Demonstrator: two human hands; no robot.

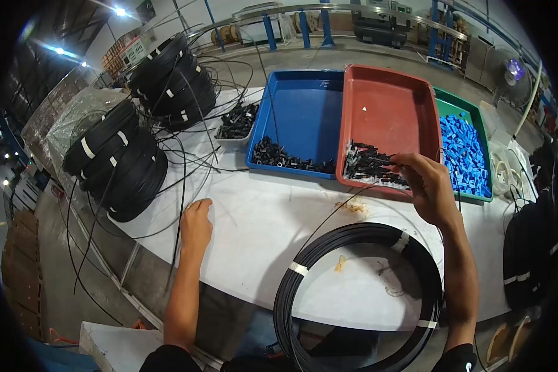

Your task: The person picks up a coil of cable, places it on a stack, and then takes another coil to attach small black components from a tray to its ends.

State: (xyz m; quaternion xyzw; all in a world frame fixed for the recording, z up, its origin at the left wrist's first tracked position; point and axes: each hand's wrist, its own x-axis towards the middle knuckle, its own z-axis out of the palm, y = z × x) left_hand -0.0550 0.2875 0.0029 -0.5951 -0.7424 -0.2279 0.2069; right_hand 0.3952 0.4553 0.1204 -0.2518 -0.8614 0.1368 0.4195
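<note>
The right hand (431, 189) pinches a small black plastic part (385, 162) from the pile at the near edge of the flat red plastic tray (387, 108), while the left hand (196, 224) rests open and empty on the white worktop (260, 211), well left of that tray.

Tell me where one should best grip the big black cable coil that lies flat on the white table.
Probably grip the big black cable coil at its white tape band, coming from the near table edge: there the strands are bound, and that arc overhangs the white table, leaving room underneath.
</note>
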